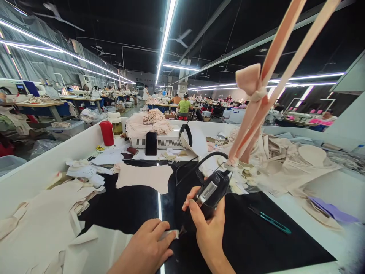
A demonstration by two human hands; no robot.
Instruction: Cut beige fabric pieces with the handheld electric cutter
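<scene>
My right hand (209, 224) is wrapped round a black corded handheld power tool (212, 190) with a silver plate on its side. The tool slants downward, and a dark tip shows near my left fingers. From its upper end a knotted pink fabric strap (248, 118) runs upward. On the black work surface (242, 236), my left hand (151, 243) presses a small pale piece of fabric (172, 234) between its fingers, close to the tip. A larger pale pink cut panel (144, 177) lies flat farther back.
Pale fabric pieces (42, 220) pile up at left, and more fabric (293, 163) heaps at right. Teal thread snips (270, 220) lie on the right. A phone (151, 143), red cup (107, 133) and jar (115, 122) stand at the back. The white table rim (65, 152) borders the left.
</scene>
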